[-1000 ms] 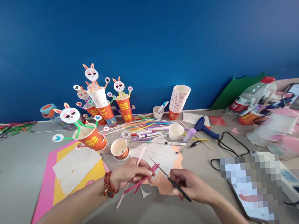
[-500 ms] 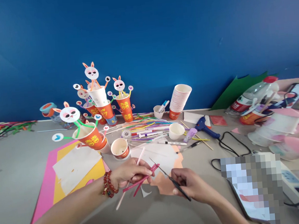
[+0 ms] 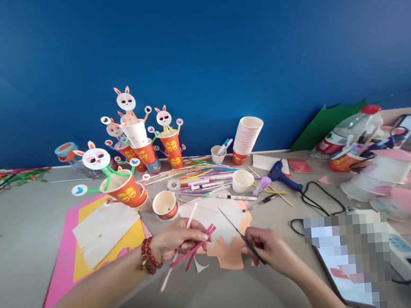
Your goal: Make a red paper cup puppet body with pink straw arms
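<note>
The left hand (image 3: pixel 176 239) pinches slender crimson strips (image 3: pixel 185 255) and a straight pale-pink strip (image 3: pixel 192 216) between its fingers, above the near middle of the table (image 3: pixel 282 228). The right hand (image 3: pixel 268 246) grips black-handled scissors (image 3: pixel 247 242), thin pointed blades aimed far-left, apart from the strips. Far and left, a tapered orange paper cup (image 3: pixel 172 149) shows yellow double-happiness characters.

Metal scissors (image 3: pixel 238 230), glossy beads (image 3: pixel 148 256), matt paper sheet (image 3: pixel 213 211).

The head camera looks forward and down over the table (image 3: pixel 19 235).
</note>
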Demonstrator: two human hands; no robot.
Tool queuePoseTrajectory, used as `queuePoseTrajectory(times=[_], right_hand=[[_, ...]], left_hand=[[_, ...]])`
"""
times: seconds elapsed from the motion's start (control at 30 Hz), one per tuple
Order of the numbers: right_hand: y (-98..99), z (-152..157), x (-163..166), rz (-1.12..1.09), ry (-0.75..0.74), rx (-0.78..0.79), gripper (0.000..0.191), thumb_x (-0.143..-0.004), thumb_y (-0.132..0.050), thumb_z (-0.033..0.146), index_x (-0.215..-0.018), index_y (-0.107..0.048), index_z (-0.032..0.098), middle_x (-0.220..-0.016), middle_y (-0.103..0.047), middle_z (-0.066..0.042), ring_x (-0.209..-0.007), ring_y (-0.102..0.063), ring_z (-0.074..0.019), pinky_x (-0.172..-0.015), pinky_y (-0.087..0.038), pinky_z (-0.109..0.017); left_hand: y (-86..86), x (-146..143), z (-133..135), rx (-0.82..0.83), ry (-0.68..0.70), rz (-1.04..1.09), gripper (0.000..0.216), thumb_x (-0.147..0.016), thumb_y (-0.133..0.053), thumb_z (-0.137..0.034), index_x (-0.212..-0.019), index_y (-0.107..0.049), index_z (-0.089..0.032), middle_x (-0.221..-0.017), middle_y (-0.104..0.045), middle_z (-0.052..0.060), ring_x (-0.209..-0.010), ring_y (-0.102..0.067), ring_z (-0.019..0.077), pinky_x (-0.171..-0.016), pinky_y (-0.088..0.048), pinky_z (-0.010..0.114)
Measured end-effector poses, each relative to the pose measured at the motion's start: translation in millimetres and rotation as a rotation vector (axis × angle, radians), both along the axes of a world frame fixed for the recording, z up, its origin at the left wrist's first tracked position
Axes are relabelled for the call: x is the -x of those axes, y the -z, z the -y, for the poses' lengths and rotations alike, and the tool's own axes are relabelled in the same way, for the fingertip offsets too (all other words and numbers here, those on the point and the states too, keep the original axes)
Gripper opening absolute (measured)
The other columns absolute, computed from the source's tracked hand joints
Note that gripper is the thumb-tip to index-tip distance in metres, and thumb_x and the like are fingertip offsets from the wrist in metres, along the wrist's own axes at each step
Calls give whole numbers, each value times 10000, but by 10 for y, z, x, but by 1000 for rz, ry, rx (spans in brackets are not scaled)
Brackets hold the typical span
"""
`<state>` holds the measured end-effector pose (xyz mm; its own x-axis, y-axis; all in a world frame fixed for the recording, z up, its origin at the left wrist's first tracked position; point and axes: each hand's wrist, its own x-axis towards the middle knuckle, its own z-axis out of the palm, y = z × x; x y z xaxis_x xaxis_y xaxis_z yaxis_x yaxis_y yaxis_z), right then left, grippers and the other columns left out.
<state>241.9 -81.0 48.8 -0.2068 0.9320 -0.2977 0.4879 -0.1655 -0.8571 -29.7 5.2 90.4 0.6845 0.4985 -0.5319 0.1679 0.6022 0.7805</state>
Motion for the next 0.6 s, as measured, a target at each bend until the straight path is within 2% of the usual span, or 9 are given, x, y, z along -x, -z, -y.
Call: queuePoseTrajectory(times=[0.13, 0.2, 0.27, 0.43, 0.6], right_hand=[[6, 46, -157, 544, 49, -195, 117, -810, -621, 325, -748, -599, 229, -674, -687, -1, -611, -633, -194, -523, -321, -247], [43, 82, -224, 689, 84, -279, 108, -809, -627, 296, -893, -675, 248, -820, -749, -22, -702, -693, -224, -549, -369, -261], [76, 114, -265, 798, 116, -330, 171, -810, -643, 283, -970, -693, 249, -905, -766, -40, -748, -716, -243, -554, -392, -273], [66, 122, -251, 988, 90, -323, 90, -838, -650, 266, -920, -656, 230, -849, -748, -42, -799, -721, -259, -539, -369, -272], [46, 94, -213, 1069, 125, -261, 178, -840, -653, 266, -982, -568, 201, -763, -708, -39, -703, -713, -242, -483, -291, -261]], left_hand=[[-20, -11, 3, -12, -82, 34, 189, -735, -756, -285, -776, -699, -110, -733, -738, 68, -376, -269, -5, -383, -81, 203], [-28, -35, -1, -18, -125, 40, 216, -726, -770, -296, -795, -691, -107, -747, -739, 76, -396, -288, 2, -387, -91, 197], [-31, -68, -3, -21, -171, 45, 246, -717, -779, -313, -805, -681, -106, -754, -740, 82, -409, -296, 6, -387, -104, 192], [-7, -167, 25, -7, -235, 72, 265, -714, -777, -346, -789, -664, -119, -727, -733, 65, -391, -285, 2, -376, -104, 188], [71, -238, 53, 25, -275, 105, 274, -693, -792, -342, -811, -684, -120, -716, -718, 51, -377, -279, -4, -362, -76, 190]])
